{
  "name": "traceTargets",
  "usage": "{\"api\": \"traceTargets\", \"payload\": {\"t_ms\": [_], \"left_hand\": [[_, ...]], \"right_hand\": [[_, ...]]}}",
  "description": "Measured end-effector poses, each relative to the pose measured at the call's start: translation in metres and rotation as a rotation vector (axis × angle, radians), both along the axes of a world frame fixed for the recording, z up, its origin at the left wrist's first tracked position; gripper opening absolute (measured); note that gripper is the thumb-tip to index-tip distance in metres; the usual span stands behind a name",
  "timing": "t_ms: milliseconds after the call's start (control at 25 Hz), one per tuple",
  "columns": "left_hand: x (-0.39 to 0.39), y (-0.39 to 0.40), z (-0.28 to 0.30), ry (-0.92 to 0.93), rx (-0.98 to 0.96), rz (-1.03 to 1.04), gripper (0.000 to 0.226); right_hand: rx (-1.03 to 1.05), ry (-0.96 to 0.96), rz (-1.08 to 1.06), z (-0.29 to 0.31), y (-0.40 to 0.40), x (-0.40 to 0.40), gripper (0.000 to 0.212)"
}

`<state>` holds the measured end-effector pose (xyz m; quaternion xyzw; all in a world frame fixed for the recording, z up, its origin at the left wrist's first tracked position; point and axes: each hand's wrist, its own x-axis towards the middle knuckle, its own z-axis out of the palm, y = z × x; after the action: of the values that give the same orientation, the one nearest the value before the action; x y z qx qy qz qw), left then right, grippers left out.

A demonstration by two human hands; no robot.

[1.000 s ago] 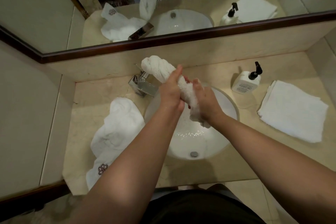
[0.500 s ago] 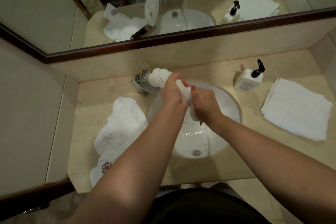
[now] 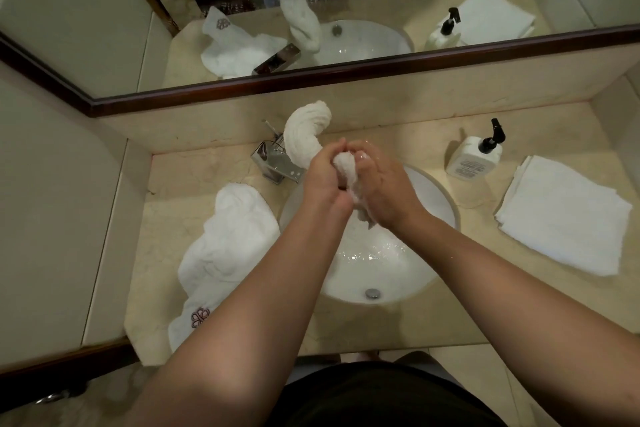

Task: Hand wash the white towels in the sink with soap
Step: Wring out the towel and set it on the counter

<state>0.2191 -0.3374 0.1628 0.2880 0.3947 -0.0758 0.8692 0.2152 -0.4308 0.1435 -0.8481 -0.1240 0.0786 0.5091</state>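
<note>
A wet white towel (image 3: 304, 132), twisted into a thick rope, is held above the round white sink (image 3: 433, 194). My left hand (image 3: 322, 173) and my right hand (image 3: 384, 184) both grip its lower part, pressed close together over the basin. The towel's free end curls up and to the left, over the chrome faucet (image 3: 273, 159). A short tail of towel pokes out below my hands. Water drops lie in the basin near the drain (image 3: 373, 293).
A crumpled white towel with an embroidered logo (image 3: 225, 253) lies on the beige counter left of the sink. A soap pump bottle (image 3: 474, 158) stands at the right, beside a folded white towel (image 3: 564, 215). A mirror with a dark frame (image 3: 381, 66) runs along the back wall.
My hands have moved closer together and slid along the towel toward its lower end. The free twisted end now curls higher and further left over the faucet.
</note>
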Motion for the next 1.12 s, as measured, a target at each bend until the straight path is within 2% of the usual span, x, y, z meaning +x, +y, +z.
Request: {"api": "traceTargets", "payload": {"t_ms": [80,160,240,320,400,480,560,600,720,840,880,1000,1120], "left_hand": [[0.004,0.005,0.008,-0.001,-0.071,0.006,0.029],[0.004,0.003,0.015,-0.035,-0.087,-0.029,0.023],[0.002,-0.001,0.017,-0.048,-0.040,-0.041,0.012],[0.002,0.002,0.020,-0.041,-0.015,-0.005,0.022],[0.004,0.007,0.019,-0.074,-0.066,0.026,0.038],[0.003,0.010,0.018,-0.098,-0.090,0.059,0.040],[0.003,0.010,0.015,-0.103,-0.071,0.083,0.040],[0.003,0.010,0.016,-0.100,-0.054,0.088,0.041],[0.004,0.012,0.011,-0.112,0.093,0.032,0.046],[0.006,0.013,0.008,-0.086,0.279,0.007,0.045],[0.007,0.013,0.005,-0.079,0.326,0.024,0.042],[0.006,0.014,0.004,-0.039,0.468,0.077,0.012],[0.004,0.016,-0.006,0.022,0.663,-0.040,0.045]], "right_hand": [[0.293,0.157,-0.103,0.004,-0.004,-0.003,0.041],[0.487,0.251,-0.255,0.009,-0.002,-0.005,0.037],[0.529,0.298,-0.439,0.013,0.001,-0.001,0.036],[0.547,0.463,-0.537,0.014,-0.004,0.013,0.038],[0.547,0.755,-0.427,0.010,-0.015,0.025,0.051],[0.556,1.044,-0.171,0.005,-0.025,0.025,0.071],[0.630,1.205,0.084,0.000,-0.030,0.021,0.085],[0.671,1.243,0.180,0.000,-0.031,0.020,0.085],[0.669,1.233,0.324,0.009,-0.031,0.018,0.070],[0.624,1.204,0.303,0.014,-0.026,0.019,0.056],[0.618,1.197,0.295,0.014,-0.024,0.019,0.057],[0.490,1.116,0.244,0.013,-0.018,0.017,0.066],[0.371,0.986,0.133,0.010,-0.013,0.013,0.062]]}}
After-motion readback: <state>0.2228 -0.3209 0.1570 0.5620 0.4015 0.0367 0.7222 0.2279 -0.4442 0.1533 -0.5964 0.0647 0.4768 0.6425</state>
